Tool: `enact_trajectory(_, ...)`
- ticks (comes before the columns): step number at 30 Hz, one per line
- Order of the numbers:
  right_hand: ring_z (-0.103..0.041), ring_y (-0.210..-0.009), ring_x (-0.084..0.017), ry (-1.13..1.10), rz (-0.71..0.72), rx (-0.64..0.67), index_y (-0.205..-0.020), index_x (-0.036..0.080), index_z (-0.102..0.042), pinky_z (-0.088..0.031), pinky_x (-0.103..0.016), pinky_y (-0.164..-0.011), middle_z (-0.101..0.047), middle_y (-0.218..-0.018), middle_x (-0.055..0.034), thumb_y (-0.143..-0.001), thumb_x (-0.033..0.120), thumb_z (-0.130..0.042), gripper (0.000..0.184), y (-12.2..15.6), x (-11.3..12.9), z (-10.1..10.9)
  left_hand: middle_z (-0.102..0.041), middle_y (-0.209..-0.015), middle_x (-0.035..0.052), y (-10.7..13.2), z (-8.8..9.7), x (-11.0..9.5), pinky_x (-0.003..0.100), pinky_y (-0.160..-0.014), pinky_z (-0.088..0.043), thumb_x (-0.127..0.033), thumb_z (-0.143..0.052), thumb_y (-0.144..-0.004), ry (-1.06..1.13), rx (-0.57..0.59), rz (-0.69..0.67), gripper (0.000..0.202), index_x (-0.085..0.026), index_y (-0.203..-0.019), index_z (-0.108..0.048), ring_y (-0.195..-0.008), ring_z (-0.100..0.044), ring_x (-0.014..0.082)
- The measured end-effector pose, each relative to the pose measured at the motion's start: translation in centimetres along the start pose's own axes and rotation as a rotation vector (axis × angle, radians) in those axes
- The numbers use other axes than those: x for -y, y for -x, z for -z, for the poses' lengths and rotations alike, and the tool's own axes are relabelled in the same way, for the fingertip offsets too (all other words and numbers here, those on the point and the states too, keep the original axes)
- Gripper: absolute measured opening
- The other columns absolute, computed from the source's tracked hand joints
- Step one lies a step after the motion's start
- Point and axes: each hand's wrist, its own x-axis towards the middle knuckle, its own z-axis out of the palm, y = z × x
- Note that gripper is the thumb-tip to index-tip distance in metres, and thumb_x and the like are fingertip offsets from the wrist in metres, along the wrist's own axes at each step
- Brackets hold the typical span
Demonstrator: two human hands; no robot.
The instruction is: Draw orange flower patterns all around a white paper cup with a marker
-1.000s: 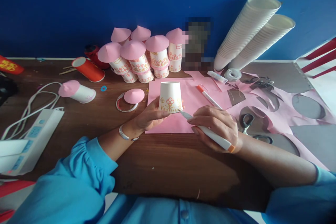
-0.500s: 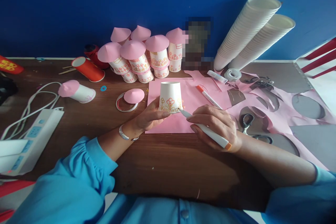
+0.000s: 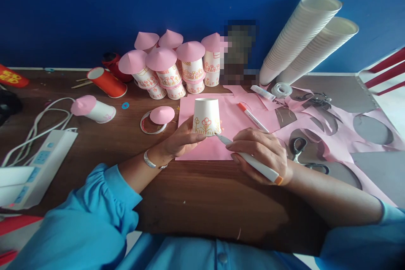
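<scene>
A white paper cup [image 3: 206, 109] is held upside down in my left hand [image 3: 182, 140], with the thumb along its lower edge. Orange and yellow flowers and grass are drawn around the cup's lower part. My right hand [image 3: 261, 152] grips a white marker pen [image 3: 259, 168] with an orange end. Its tip is at the cup's lower rim, among the grass strokes; whether it touches cannot be seen for sure. Beneath the cup lies a pink paper sheet [image 3: 202, 152]. Another marker [image 3: 252, 117] with a red-orange cap rests on that sheet.
Several cup houses with pink cone roofs [image 3: 161, 60] stand at the back. Two tall cup stacks [image 3: 300, 38] lean on the blue wall. Scissors [image 3: 297, 147], paper scraps [image 3: 341, 135] and a tape roll [image 3: 281, 90] lie right. A power strip [image 3: 47, 168] and red cup [image 3: 109, 83] are left.
The marker tip has shifted slightly left along the cup's lower edge, its body tilting a little. The cup stays in my left hand. The whole view has moved very slightly.
</scene>
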Motion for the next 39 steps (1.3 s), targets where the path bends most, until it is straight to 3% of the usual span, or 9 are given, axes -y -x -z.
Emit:
enact_trajectory(10,-0.071,-0.075,-0.017,0.013,-0.023,0.006,-0.118,0.018,-0.063,-0.065,-0.03,-0.065,-0.071,-0.086,-0.0044,-0.094,0.01,-0.063,0.025,0.24,-0.1,-0.2,-0.077,-0.122,0.0117,0.11,0.07,0.07,0.052,-0.115,-0.046,-0.032,-0.086,-0.078,-0.002,0.001,0.009,0.05,-0.02,-0.124,-0.071,-0.123,-0.068,0.0322)
enact_trajectory(14,-0.07,-0.071,-0.018,-0.022,-0.011,0.024,-0.113,0.016,-0.064,-0.063,-0.031,-0.062,-0.07,-0.083,-0.0045,-0.092,0.009,-0.063,0.022,0.16,-0.06,-0.06,-0.076,-0.124,0.0123,0.15,-0.01,0.15,0.054,-0.115,-0.046,-0.033,-0.085,-0.079,0.004,-0.005,0.0,0.049,-0.02,-0.124,-0.071,-0.123,-0.068,0.0338)
enact_trajectory(23,-0.069,-0.07,-0.017,-0.035,0.019,0.017,-0.11,0.014,-0.064,-0.062,-0.031,-0.061,-0.069,-0.082,-0.0065,-0.095,0.01,-0.062,0.015,0.04,0.07,-0.12,-0.076,-0.125,0.0127,-0.04,0.44,0.5,0.052,-0.112,-0.048,-0.032,-0.085,-0.079,-0.001,0.025,-0.005,0.049,-0.02,-0.125,-0.071,-0.122,-0.069,0.0334)
enact_trajectory(39,-0.07,-0.071,-0.018,-0.043,-0.008,0.017,-0.115,0.015,-0.064,-0.062,-0.031,-0.062,-0.069,-0.084,-0.0056,-0.094,0.01,-0.062,0.021,0.22,-0.02,-0.44,-0.075,-0.128,0.0128,0.1,0.23,0.13,0.051,-0.111,-0.048,-0.033,-0.087,-0.078,-0.03,-0.002,0.018,0.053,-0.021,-0.126,-0.069,-0.122,-0.069,0.0329)
